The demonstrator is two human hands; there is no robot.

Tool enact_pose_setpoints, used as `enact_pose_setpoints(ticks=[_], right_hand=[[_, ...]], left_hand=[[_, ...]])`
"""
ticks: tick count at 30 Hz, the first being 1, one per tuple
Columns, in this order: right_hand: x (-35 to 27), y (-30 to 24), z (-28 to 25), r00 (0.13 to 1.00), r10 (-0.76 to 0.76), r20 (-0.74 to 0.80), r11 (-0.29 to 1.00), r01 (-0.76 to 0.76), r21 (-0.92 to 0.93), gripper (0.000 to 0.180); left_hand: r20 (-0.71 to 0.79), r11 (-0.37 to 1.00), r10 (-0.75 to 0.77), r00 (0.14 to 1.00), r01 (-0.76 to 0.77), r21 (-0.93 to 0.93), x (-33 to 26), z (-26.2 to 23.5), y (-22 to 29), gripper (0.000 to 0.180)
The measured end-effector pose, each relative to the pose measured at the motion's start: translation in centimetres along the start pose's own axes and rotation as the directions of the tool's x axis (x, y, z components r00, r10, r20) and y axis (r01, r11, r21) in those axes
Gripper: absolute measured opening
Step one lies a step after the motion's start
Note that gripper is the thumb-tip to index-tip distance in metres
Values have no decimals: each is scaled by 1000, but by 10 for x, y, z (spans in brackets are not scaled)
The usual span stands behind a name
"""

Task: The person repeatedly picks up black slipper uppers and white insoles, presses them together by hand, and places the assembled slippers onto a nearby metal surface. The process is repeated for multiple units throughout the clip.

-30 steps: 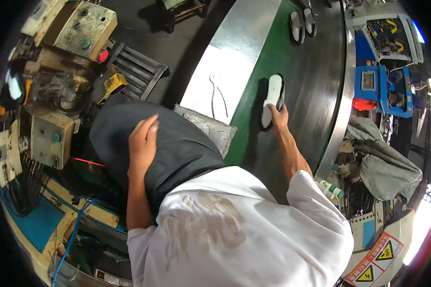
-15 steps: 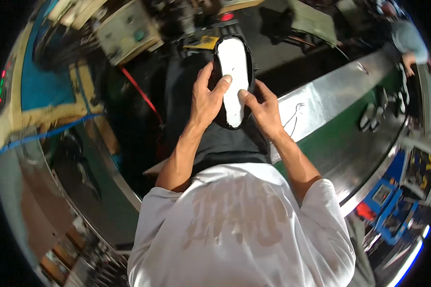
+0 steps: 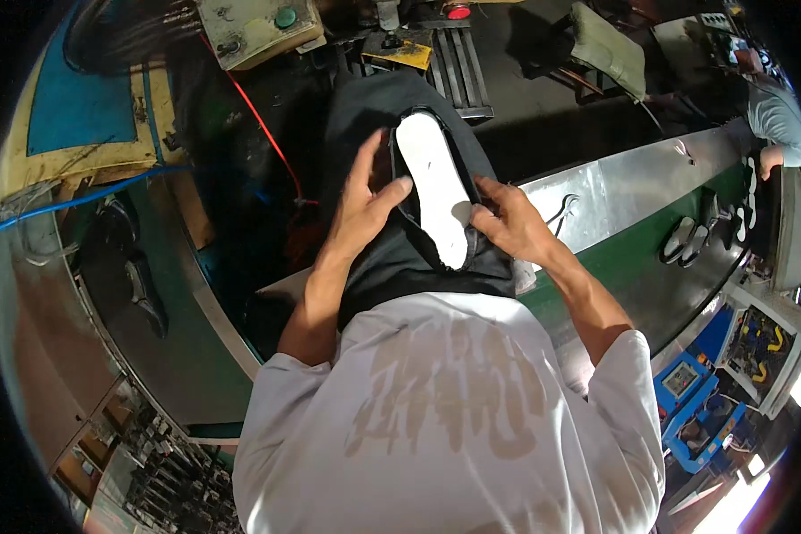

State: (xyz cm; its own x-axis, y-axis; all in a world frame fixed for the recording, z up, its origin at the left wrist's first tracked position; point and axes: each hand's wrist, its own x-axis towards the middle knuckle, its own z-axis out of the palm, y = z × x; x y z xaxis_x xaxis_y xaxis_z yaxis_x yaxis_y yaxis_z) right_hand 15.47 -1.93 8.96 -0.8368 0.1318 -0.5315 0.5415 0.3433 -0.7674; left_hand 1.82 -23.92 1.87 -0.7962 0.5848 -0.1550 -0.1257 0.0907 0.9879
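A black shoe upper (image 3: 468, 191) lies sole side up over my lap, its edge standing around a long white insole (image 3: 432, 169). The toe end points away from me. Along its left side is my left hand (image 3: 358, 212), with fingers under the dark edge and thumb at the insole's border. My right hand (image 3: 518, 224) grips the right side near the heel, its thumb tip at the insole edge. The fingers beneath are hidden.
On the metal ledge (image 3: 614, 191) to my right lies a pair of pincers (image 3: 567, 210). Pale-soled shoes (image 3: 685, 240) sit on the green belt (image 3: 587, 289). Dark shoes (image 3: 144, 294) rest at left. A machine box (image 3: 258, 31) stands ahead; another person (image 3: 774, 125) is far right.
The shoe upper has come closer to me and tilted, its heel end swinging right. Both hands moved with it, and my left thumb slid from the insole's middle to its edge.
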Motion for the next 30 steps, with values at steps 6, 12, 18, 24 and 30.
enact_pose_setpoints(ticks=[6,12,18,24,30], right_hand=[[-4,5,-11,998,-9,63,1000,9,6,64],[-11,20,10,994,-83,-71,982,94,164,58],[-22,0,13,993,-77,-94,995,83,58,59],[-19,6,44,988,-79,-130,980,101,172,90],[-13,1,50,989,-61,-136,975,88,202,101]], left_hand=[[-66,938,251,966,-226,264,34,-1,31,33],[-224,929,269,937,-191,317,32,12,25,27],[-94,876,378,921,-323,358,39,9,48,21],[52,842,324,945,-313,439,46,-12,71,17],[103,864,293,951,-309,398,37,-28,83,22]])
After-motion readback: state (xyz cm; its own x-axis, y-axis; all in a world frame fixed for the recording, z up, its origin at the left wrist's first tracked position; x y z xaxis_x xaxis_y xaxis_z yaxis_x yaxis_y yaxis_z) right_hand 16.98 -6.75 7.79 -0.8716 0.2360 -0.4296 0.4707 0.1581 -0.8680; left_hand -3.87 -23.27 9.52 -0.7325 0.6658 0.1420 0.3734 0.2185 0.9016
